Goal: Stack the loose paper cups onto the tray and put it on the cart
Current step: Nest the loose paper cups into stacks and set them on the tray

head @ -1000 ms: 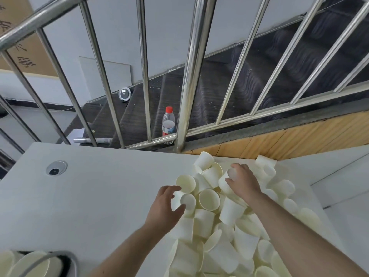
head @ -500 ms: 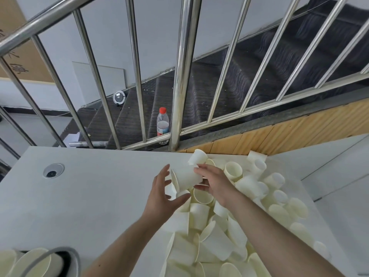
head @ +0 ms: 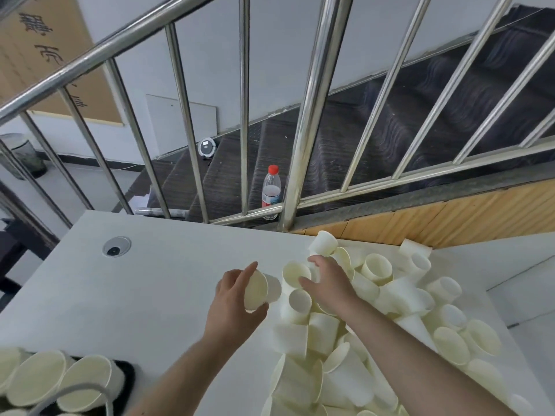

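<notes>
On the white table (head: 126, 295), bottom-left corner, black tray (head: 126, 378) with stacked cups (head: 39, 376) sits at the near edge. Left hand (head: 232, 304) grips one paper cup (head: 259, 289) on its side, fingers and thumb curled round the rim. Just right of it, right hand (head: 326, 285) spread, fingers loose, touching the loose cup pile (head: 390, 310), which covers the table's right part. Bare tabletop lies between tray and pile; metal railing (head: 303, 121) runs behind the far edge.

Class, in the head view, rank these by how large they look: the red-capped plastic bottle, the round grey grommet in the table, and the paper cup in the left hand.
1. Red-capped plastic bottle
2. Paper cup in the left hand, though nearness to the camera enlarges it, so these two are unsure
3. Round grey grommet
</notes>
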